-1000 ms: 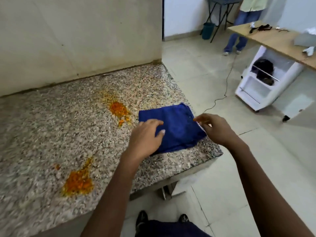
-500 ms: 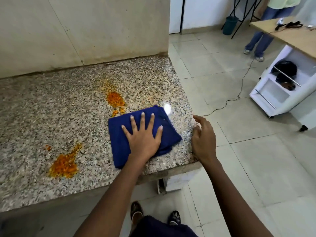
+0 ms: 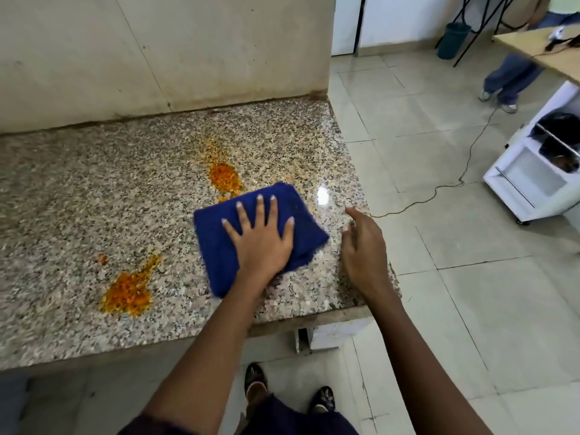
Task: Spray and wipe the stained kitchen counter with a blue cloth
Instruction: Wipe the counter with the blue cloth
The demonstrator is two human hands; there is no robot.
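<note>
Left hand (image 3: 262, 238), fingers spread flat, pressing blue cloth (image 3: 216, 233) near counter's (image 3: 78, 189) right edge; right hand (image 3: 364, 243) relaxed, empty. Best kept flat, pushed firmly across orange stain (image 3: 224, 177).

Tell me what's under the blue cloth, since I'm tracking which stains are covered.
The blue cloth lies on the granite counter, pressed by the left hand. Its far edge meets the orange stain; anything beneath is hidden.

Middle of the blue cloth (image 3: 216, 243) hidden under the left hand (image 3: 262, 235), second person (image 3: 514, 73) cut off above the legs, wooden table (image 3: 546, 54) and white cabinet (image 3: 533, 180) cropped at right edge.
</note>
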